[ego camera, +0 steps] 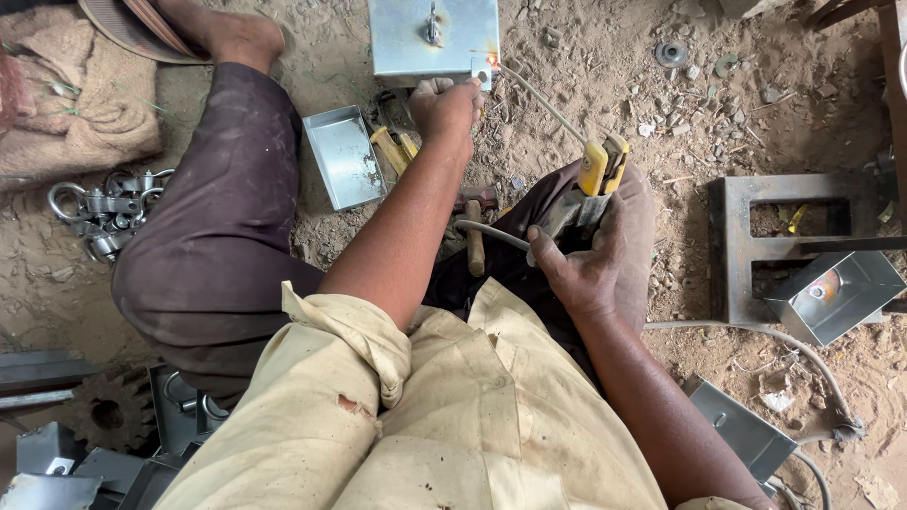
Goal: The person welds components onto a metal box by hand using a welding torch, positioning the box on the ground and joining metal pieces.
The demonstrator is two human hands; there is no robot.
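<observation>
1. The left hand (444, 104) reaches out to twelve o'clock, fingers curled together and pressed against the near edge of the grey metal box (433, 38), by a small tab at its lower right corner. Judging by the posture, the grip steadies the box on the dirt ground (605, 85) so the joint stays put.
2. The right hand (581, 269) rests on the bent knee at about three o'clock from the body's midline, fingers clamped round the yellow-handled electrode holder (597, 179). The knee seems to serve as a brace for a steady aim.
3. The welding rod (543, 99) runs from the holder's clamp up to the box corner; its long axis lies from four o'clock to ten o'clock, tip pointing at ten o'clock, where a small orange glow (492, 59) shows at the corner.
4. A grey cable (756, 332) trails from the holder toward four o'clock.
5. A shallow metal tray (343, 156) lies at nine o'clock from the left hand, with a wooden-handled hammer (475, 236) between the legs.
6. A heap of shackles (106, 212) sits far out at nine o'clock.
</observation>
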